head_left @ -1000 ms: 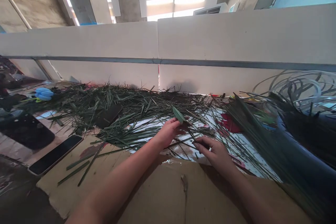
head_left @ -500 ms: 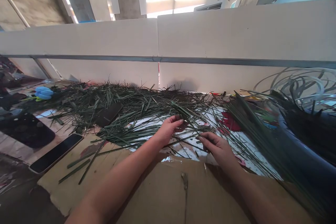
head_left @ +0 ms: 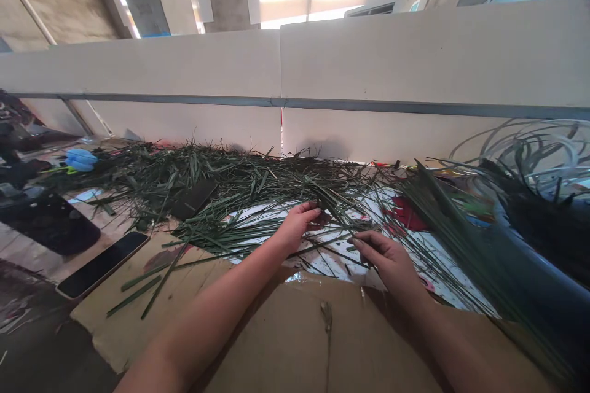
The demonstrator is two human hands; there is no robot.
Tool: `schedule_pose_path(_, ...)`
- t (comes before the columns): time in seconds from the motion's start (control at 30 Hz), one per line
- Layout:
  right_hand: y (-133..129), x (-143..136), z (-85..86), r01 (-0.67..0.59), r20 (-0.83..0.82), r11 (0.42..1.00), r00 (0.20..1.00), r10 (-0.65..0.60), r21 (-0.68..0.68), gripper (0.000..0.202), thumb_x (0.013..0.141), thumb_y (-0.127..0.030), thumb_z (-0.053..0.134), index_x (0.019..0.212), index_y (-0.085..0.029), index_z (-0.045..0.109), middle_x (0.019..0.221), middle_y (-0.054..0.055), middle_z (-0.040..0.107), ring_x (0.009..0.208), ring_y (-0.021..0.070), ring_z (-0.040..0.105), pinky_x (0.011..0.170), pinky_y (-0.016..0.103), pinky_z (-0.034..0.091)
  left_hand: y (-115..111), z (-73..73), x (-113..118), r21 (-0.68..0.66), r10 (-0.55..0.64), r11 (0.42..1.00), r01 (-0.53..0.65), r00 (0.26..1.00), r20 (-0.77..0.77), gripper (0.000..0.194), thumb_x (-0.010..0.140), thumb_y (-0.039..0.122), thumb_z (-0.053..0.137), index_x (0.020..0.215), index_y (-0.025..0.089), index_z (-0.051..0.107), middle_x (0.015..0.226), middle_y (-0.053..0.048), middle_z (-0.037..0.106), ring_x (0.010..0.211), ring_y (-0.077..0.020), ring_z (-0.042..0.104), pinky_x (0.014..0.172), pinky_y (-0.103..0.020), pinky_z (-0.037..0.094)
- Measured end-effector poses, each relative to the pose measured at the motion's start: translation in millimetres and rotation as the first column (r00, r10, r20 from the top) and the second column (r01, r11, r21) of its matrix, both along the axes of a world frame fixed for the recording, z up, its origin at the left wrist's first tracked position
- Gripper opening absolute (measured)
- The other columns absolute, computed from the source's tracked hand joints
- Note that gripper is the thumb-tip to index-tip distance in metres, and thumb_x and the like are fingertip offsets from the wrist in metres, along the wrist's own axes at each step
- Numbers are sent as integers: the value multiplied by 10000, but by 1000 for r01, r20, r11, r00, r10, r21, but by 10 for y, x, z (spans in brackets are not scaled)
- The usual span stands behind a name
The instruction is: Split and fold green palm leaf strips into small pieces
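Observation:
My left hand (head_left: 298,222) is closed in a pinch around a small bunch of green grass-like strips (head_left: 335,210), which slants down to the right. A little lower and to the right, my right hand (head_left: 385,253) pinches the near end of the strips between thumb and fingertips. The fingers partly cover the exact grip. Under both hands lies a white sheet (head_left: 334,261) scattered with dark bits. Cut green strips (head_left: 221,234) lie in a loose layer left of my left hand.
Behind the hands, a tangled heap of green strips (head_left: 193,166) runs along a pale partition (head_left: 193,126). Cardboard (head_left: 276,331) covers the near side. A phone (head_left: 104,264) lies left. A blue tub (head_left: 530,245) with dark strands stands right, beside long green leaves (head_left: 437,209).
The whole view has shifted slightly. Both hands keep nearly the same position and hold on the strips, with only a slight movement of the right hand.

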State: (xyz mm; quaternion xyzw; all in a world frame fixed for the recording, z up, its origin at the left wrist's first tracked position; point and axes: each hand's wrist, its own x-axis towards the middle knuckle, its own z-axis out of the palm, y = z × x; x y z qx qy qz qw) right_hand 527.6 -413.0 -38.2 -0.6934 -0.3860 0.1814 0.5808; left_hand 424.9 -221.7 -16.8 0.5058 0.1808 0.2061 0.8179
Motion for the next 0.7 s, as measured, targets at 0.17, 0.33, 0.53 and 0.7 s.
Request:
schedule_pose_path(0.17,9,-39,49,-132,28,990,991,133,-44,311,852,-508,661,888,-203,712,786,20,642,698,169,552,622,274,412,-45,-4,-16,-2,-87,996,87,995,42,304,661,298,780,916,145,715,759,-17,635,641,-111,563,691,-278,451)
schedule_pose_path(0.33,24,-1,42,-151,-50,988,988,149,-30,423,905,-571,550,774,-188,673,687,27,613,647,167,547,579,275,400,-101,-31,-37,31,-232,972,231,972,40,333,712,314,752,999,144,752,754,-22,595,652,-102,528,671,-258,431)
schedule_pose_path(0.53,56,10,44,-4,-60,1000,998,5,24,372,850,-546,617,932,-190,683,735,32,642,631,165,528,578,285,414,-184,7,-29,0,-319,948,319,947,37,499,664,261,797,1152,186,724,695,10,570,630,-98,516,699,-268,437)
schedule_pose_path(0.7,85,-40,100,-4,-120,998,993,10,55,377,809,-512,655,1006,-194,699,834,50,687,651,167,549,579,289,429,-294,23,-24,78,-364,928,363,931,-8,545,654,217,774,1195,219,709,886,-46,696,672,-111,548,674,-256,421)
